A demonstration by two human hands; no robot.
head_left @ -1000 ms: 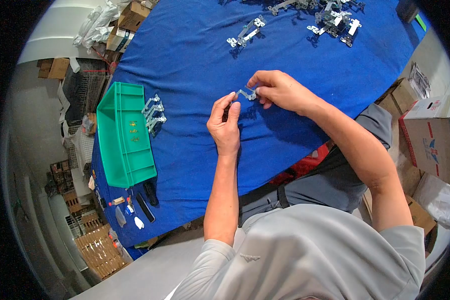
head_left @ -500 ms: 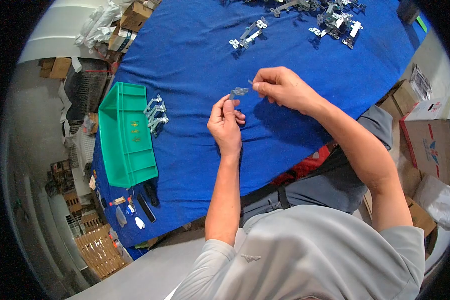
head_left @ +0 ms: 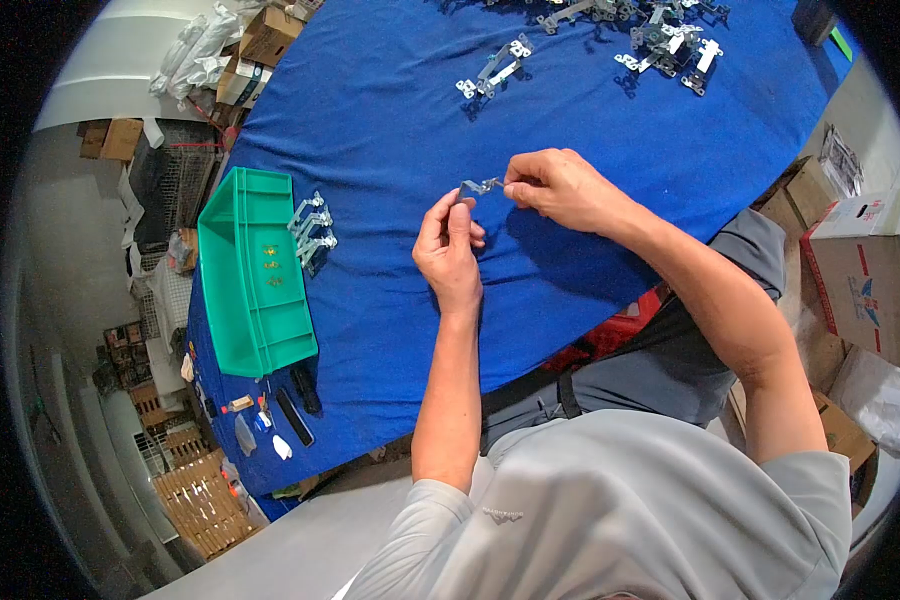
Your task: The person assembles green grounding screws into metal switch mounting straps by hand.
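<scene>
Above the blue table cloth (head_left: 390,120), both my hands hold one small metal bracket (head_left: 479,186). My left hand (head_left: 448,252) pinches its left end between thumb and fingertips. My right hand (head_left: 562,187) grips its right end with closed fingers. The bracket hangs a little above the cloth between the two hands.
A green plastic bin (head_left: 253,272) with a few small brass parts stands at the left, several metal brackets (head_left: 310,229) beside it. More brackets (head_left: 490,70) lie at the far edge, with a pile (head_left: 670,45) at the top right. Small tools (head_left: 280,415) lie near the bin. Cardboard boxes (head_left: 860,270) stand at the right.
Half a second ago only my left hand held the bracket while my right hand pinched a small part apart from it. Now the right hand has closed onto the bracket's right end.
</scene>
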